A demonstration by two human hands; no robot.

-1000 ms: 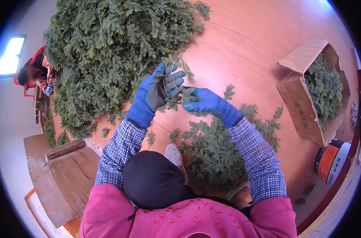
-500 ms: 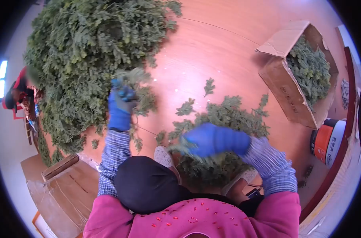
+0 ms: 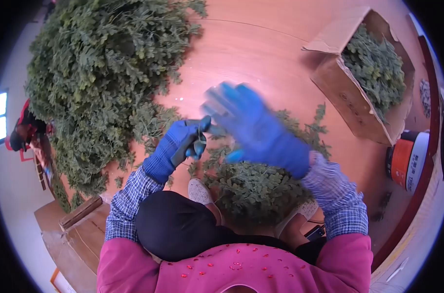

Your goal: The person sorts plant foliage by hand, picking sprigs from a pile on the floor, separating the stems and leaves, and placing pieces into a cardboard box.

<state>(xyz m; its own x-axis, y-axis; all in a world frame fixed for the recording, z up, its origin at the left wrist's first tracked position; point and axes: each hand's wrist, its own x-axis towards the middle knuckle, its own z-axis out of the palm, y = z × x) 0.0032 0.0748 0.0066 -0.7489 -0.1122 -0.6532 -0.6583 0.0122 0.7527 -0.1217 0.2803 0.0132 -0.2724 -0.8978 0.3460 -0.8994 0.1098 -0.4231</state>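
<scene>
My left hand (image 3: 178, 146), in a blue work glove, is closed with thumb and fingers pinching a thin green stem (image 3: 199, 135); whether leaves hang from it is hard to make out. Just right of it, my right hand (image 3: 261, 132), also gloved in blue, is open with its fingers spread and blurred by motion. Below my right hand a smaller heap of leafy green sprigs (image 3: 256, 190) lies on the floor between my shoes. To the left rises a large pile of the same sprigs (image 3: 105, 73), near my left hand.
A cardboard box (image 3: 344, 102) at the upper right lies on its side with sprigs (image 3: 375, 68) inside. An orange, white and black bucket (image 3: 406, 158) stands below it. Another carton (image 3: 80, 239) is at the lower left. A person (image 3: 27, 129) sits beyond the big pile.
My left hand has moved right and down, away from the big pile. My right hand has lifted off the smaller heap, moved up, and its fingers have spread open.
</scene>
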